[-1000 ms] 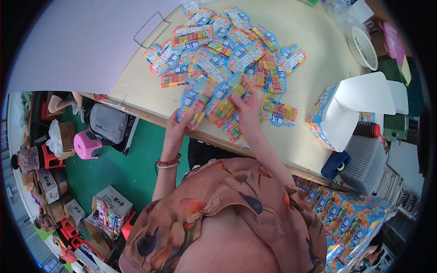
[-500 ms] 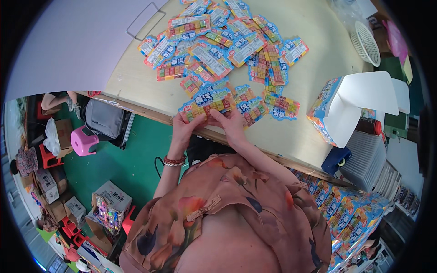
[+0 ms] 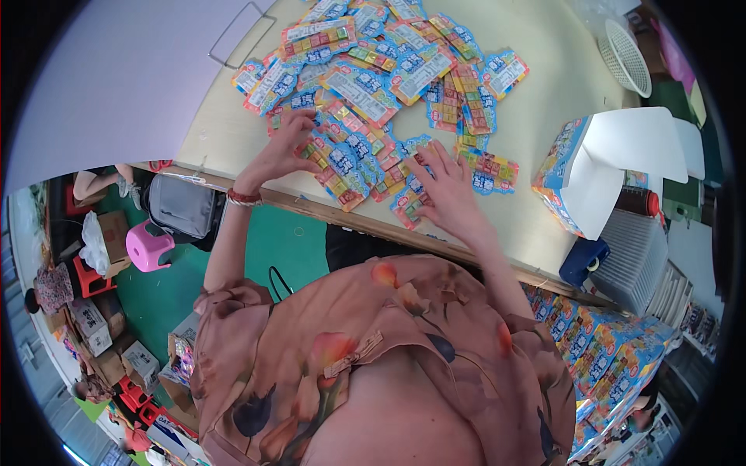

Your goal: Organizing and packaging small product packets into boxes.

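Observation:
Flat, colourful blister packs (image 3: 365,89) with blue wavy tops and rows of small coloured squares lie heaped on the pale table (image 3: 544,124). My left hand (image 3: 284,151) is open, fingers curved and thumb apart, at the left side of a pack (image 3: 336,172) lying slanted near the front edge. My right hand (image 3: 451,194) is open too, its fingers spread over another pack (image 3: 406,206) and partly covering it. Whether the fingertips press on the packs I cannot tell. Between the hands, more packs overlap one another.
An open display box (image 3: 563,175) stands at the right, beside a blue tape dispenser (image 3: 584,258) and a grey ribbed bin (image 3: 631,252). A white basket (image 3: 622,58) is at the far right. Left of the table are a pink stool (image 3: 148,247) and a wire handle (image 3: 241,35).
Both hands have let go of the pack they held together at the table edge. They have moved apart, left hand to the left and farther in, right hand to the right.

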`<state>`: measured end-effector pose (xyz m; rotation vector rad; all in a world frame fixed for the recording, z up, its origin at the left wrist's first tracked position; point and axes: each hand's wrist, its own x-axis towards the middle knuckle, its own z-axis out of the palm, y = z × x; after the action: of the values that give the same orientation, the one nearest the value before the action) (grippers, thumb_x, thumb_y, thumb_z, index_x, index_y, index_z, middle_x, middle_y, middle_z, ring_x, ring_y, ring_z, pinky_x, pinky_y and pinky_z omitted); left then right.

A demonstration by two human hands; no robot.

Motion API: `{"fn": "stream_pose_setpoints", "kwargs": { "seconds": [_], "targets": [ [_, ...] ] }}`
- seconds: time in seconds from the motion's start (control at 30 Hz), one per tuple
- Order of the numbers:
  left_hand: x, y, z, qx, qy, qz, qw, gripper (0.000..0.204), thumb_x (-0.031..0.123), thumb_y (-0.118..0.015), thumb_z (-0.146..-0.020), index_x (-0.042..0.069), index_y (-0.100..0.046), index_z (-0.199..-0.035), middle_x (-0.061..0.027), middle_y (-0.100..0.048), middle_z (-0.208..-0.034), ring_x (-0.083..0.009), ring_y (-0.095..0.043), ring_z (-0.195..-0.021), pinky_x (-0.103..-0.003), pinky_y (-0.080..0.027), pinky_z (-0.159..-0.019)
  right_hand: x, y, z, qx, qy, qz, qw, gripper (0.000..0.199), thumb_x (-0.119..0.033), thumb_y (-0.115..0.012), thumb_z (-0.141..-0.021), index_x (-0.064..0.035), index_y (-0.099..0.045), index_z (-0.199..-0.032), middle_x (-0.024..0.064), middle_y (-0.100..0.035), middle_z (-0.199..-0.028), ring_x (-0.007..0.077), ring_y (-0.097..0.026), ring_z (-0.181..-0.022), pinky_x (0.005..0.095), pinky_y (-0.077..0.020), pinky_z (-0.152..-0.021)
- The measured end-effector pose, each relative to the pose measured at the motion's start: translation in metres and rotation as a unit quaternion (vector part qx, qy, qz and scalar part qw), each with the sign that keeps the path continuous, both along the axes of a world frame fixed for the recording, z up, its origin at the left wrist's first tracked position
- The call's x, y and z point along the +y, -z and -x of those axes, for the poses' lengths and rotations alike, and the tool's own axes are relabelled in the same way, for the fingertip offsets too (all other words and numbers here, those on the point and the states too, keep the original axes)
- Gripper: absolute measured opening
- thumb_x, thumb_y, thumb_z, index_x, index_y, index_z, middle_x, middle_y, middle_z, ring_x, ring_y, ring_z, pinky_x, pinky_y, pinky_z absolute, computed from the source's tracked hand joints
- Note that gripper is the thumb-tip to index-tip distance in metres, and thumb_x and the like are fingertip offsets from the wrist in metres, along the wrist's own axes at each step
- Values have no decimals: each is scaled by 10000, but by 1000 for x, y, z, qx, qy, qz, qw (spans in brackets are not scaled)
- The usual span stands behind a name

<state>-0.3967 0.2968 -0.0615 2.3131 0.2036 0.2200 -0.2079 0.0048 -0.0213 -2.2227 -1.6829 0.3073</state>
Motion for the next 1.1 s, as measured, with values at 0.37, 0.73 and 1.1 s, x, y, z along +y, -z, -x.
{"fn": "stream_pose_setpoints", "kwargs": {
  "seconds": [0.37, 0.73, 1.1],
  "targets": [
    [-16, -15, 12, 170, -46, 87, 980, 761, 93, -856, -580, 51, -459, -1227, -120, -518, -1112, -285, -499, -1037, -371, -422, -916, -3, -14, -48, 12, -76, 118, 990, 710, -153, -812, -613, -129, -474, -1237, 73, -492, -1170, 295, -459, -1126, 430, -362, -933],
    [-88, -13, 28, 115, -113, 292, 943, 427, 65, -820, -677, 23, -538, -995, -52, -579, -898, -114, -573, -826, -299, -500, -739, -18, 3, -67, 208, 48, -62, 975, 190, -133, -617, -857, 5, -573, -980, 174, -594, -853, 347, -569, -800, 372, -456, -729],
    [-165, 14, 2, -40, -150, 229, 961, 841, 82, -863, -627, 34, -357, -1297, -141, -456, -1163, -247, -538, -1068, -358, -470, -912, 40, 13, -55, 264, -108, 90, 954, 242, -173, -622, -838, -53, -558, -1037, 126, -594, -955, 293, -553, -947, 399, -435, -835]
  ]
}}
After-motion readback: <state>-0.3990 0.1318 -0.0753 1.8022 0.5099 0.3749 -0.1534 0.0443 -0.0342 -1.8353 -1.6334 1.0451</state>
